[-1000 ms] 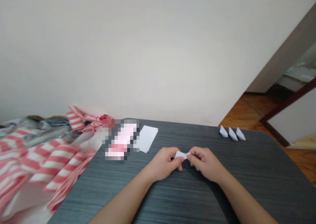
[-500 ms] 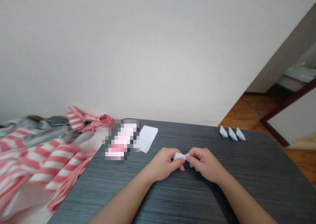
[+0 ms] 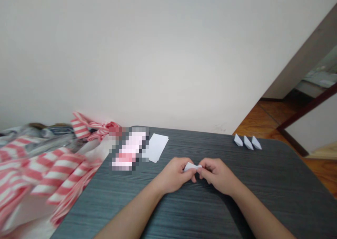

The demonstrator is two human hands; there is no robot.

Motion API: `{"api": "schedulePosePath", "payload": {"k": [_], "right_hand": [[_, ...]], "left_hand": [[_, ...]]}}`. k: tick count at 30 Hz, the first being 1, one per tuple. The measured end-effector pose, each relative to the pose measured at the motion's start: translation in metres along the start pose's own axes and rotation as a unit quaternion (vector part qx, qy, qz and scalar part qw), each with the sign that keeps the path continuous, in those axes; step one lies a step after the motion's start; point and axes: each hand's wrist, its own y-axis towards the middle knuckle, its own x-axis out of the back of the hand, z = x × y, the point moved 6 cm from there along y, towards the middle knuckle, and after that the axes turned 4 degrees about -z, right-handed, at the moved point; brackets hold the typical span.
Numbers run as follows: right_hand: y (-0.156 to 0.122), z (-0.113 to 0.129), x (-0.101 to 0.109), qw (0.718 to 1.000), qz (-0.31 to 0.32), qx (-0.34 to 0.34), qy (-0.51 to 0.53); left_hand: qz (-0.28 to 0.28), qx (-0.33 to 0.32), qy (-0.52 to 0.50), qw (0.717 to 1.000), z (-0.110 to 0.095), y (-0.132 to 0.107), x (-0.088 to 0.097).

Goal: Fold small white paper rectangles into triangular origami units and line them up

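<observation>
Both of my hands meet over the middle of the dark grey table. My left hand and my right hand each pinch one end of a small folded piece of white paper, held just above the tabletop. The fingers of both hands are curled tight round the paper, so most of it is hidden. A small stack of flat white paper sheets lies beyond my left hand.
Three small folded white paper pieces stand in a row near the table's far right edge. A blurred pink and white object lies by the sheets. Red-and-white striped cloth is heaped left of the table. A wall stands close behind.
My right hand has slid slightly left towards my left hand, so less of the folded paper shows between them. Nothing else has moved.
</observation>
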Motion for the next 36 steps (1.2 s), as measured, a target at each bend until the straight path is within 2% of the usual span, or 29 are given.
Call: {"api": "schedulePosePath", "payload": {"k": [9, 18, 25, 29, 36], "right_hand": [[0.000, 0.001, 0.001, 1.000, 0.000, -0.013, -0.011], [-0.001, -0.005, 0.011, 0.999, -0.042, -0.031, 0.004], [-0.001, -0.008, 0.008, 0.998, -0.044, -0.040, 0.021], [0.000, -0.010, 0.004, 0.998, -0.024, -0.038, 0.046], [-0.001, -0.005, 0.007, 0.999, -0.021, -0.036, 0.014]], "left_hand": [[-0.003, 0.002, 0.018, 1.000, 0.000, 0.000, 0.000], [0.007, 0.031, -0.021, 0.999, 0.007, 0.001, 0.000], [0.002, 0.033, -0.011, 0.999, 0.005, 0.000, 0.001], [0.007, 0.029, -0.013, 0.999, 0.004, 0.000, 0.001], [0.014, 0.029, -0.015, 0.999, 0.004, 0.001, 0.000]]}}
